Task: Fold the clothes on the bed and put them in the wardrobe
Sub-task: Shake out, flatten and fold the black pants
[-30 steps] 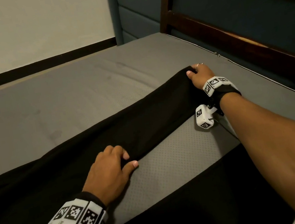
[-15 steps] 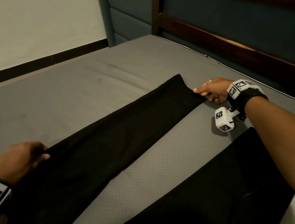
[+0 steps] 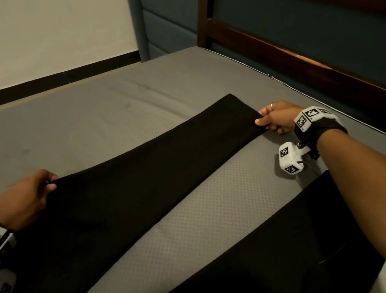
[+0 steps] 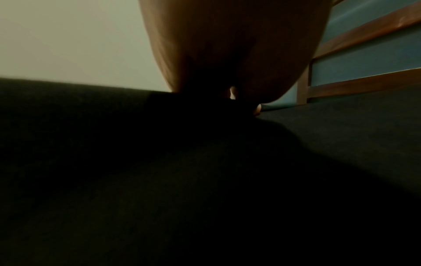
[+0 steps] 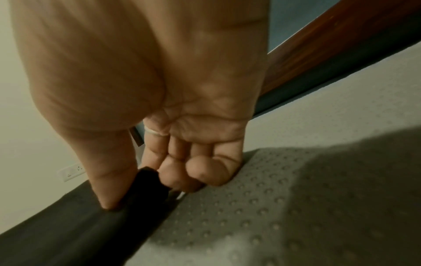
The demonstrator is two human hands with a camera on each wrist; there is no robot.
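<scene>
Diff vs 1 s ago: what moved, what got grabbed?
The left hand left the trouser leg's near edge, moved left to the far edge and now pinches it. The right hand slid from the hem's far corner to the near corner, grip kept, drawing the leg flatter. The mattress and second leg are unchanged.

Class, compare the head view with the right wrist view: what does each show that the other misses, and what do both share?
Only the head view shows the left hand gripping the black trousers at their far edge, and a second black leg nearer.

Only the right wrist view shows a wall socket and the curled fingers from below.

Both show the right hand pinching the hem, the grey mattress and the wooden headboard.
</scene>
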